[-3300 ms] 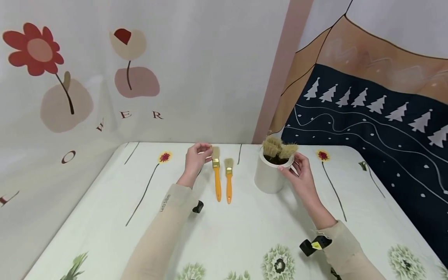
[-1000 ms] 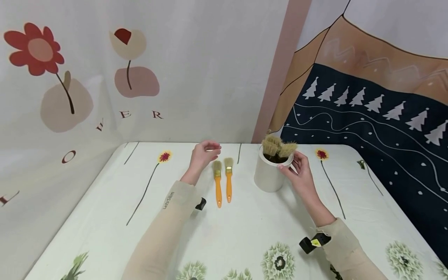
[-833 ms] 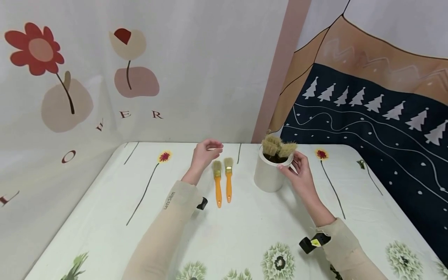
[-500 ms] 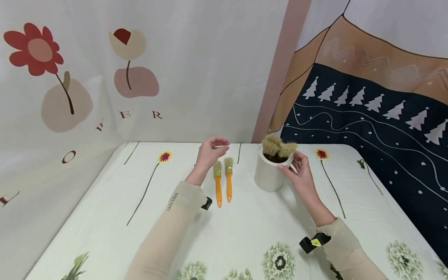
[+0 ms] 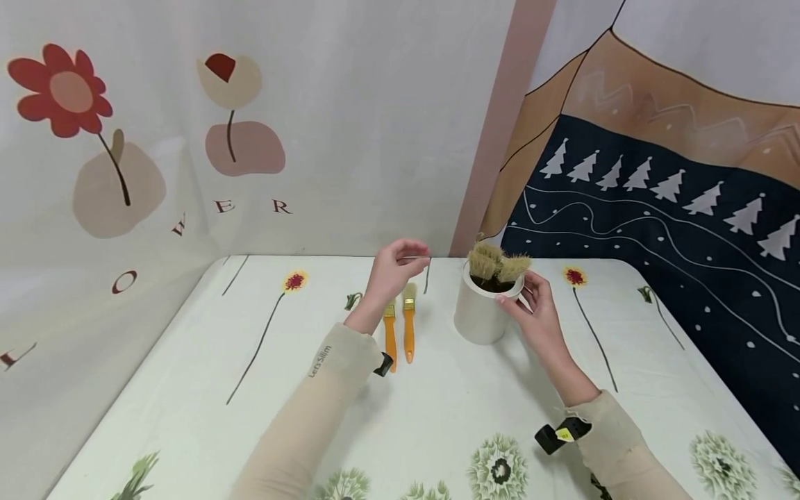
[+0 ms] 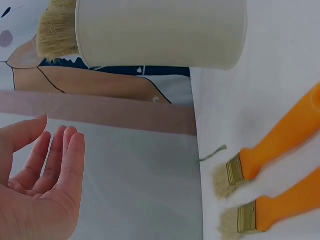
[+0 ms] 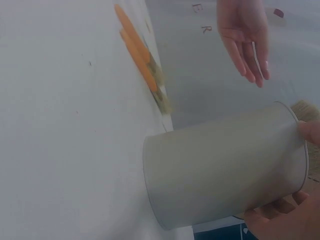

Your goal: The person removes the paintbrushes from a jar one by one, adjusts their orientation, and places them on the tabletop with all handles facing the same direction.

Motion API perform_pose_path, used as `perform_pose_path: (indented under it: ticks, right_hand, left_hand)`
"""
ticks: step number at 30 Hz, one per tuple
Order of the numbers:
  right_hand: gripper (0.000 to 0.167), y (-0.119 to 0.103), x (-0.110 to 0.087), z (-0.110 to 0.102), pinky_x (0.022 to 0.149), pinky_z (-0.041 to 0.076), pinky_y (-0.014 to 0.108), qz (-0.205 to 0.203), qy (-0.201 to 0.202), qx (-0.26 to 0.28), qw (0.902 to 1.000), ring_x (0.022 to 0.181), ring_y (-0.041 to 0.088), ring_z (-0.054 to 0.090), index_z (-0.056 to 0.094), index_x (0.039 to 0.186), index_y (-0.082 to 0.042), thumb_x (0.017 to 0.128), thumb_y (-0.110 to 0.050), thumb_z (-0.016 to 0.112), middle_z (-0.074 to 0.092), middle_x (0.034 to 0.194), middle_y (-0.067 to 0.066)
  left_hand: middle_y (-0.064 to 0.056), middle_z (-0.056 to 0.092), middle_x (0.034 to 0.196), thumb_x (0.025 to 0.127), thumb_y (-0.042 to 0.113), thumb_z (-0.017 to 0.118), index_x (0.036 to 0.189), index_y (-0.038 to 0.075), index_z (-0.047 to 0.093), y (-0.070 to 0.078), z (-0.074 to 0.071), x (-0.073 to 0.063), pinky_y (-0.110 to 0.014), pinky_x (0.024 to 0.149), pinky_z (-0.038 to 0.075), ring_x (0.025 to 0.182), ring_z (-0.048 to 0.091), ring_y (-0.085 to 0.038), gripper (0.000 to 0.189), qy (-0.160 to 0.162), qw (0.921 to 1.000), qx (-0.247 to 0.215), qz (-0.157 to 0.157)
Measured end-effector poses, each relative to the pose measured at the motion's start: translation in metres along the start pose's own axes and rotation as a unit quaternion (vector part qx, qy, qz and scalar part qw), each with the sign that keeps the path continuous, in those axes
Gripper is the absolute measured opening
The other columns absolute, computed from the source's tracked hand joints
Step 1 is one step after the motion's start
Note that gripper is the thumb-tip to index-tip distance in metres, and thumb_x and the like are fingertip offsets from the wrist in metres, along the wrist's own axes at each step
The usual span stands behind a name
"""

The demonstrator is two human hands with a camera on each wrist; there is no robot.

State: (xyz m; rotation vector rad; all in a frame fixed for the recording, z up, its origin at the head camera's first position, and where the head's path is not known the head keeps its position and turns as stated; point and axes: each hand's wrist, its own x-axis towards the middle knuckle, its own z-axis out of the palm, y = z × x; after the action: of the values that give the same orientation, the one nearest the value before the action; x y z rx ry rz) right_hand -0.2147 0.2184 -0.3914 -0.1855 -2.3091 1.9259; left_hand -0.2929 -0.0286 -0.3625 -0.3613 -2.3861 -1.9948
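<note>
A white cylindrical pot (image 5: 480, 316) stands upright on the table, with brush bristles (image 5: 490, 262) sticking up out of its mouth. My right hand (image 5: 536, 305) grips its rim, thumb in front and fingers round the far right side. Left of the pot, two paintbrushes with orange handles lie side by side: the right paintbrush (image 5: 409, 326) shows whole, while the left paintbrush (image 5: 390, 333) is partly covered by my left wrist. Above their bristles my left hand (image 5: 394, 271) hovers with loosely bent fingers. In the left wrist view its palm (image 6: 45, 210) holds nothing.
A white cloth printed with flowers covers the table (image 5: 437, 410). Behind it hangs a pale curtain (image 5: 362, 139) with printed flowers and letters, and a dark patterned cloth (image 5: 656, 222) is at the right. Small black cameras sit on both wrists.
My left hand has let go of the left paintbrush, which shifted slightly toward me, and moved right and up toward the pot. My right hand keeps its grip on the rim.
</note>
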Motion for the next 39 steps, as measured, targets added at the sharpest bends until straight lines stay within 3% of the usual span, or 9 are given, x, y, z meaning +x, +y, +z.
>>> perform_pose_path:
  ticks: [25,32,39]
  right_hand:
    - [0.078,0.001,0.001,0.000,0.127,0.024,0.045,-0.006,-0.002,-0.004,1.0000,0.154,0.027,0.021,0.014,0.156,-0.008,0.097,-0.016,0.064,0.019,0.166,0.014]
    - [0.077,0.000,0.000,0.000,0.126,0.025,0.046,-0.010,-0.002,-0.005,0.9999,0.154,0.028,0.021,0.014,0.156,-0.007,0.098,-0.016,0.064,0.020,0.165,0.015]
    - [0.077,-0.001,-0.001,0.001,0.126,0.025,0.047,-0.013,-0.001,-0.002,0.9999,0.154,0.029,0.023,0.015,0.155,-0.007,0.097,-0.016,0.065,0.024,0.163,0.016]
  left_hand:
    - [-0.012,0.070,0.122,0.093,0.011,0.070,0.120,0.007,0.065,0.022,0.042,-0.006,-0.030,0.098,0.057,0.112,0.068,-0.025,0.028,-0.056,0.9967,-0.021,0.055]
    - [-0.011,0.068,0.123,0.092,0.008,0.071,0.123,0.008,0.064,0.023,0.051,-0.005,-0.031,0.096,0.058,0.112,0.068,-0.025,0.032,-0.070,0.9963,0.001,0.050]
    - [-0.011,0.070,0.113,0.091,0.009,0.073,0.111,0.007,0.065,0.024,0.059,-0.005,-0.027,0.086,0.060,0.106,0.070,-0.025,0.022,-0.072,0.9946,0.041,0.063]
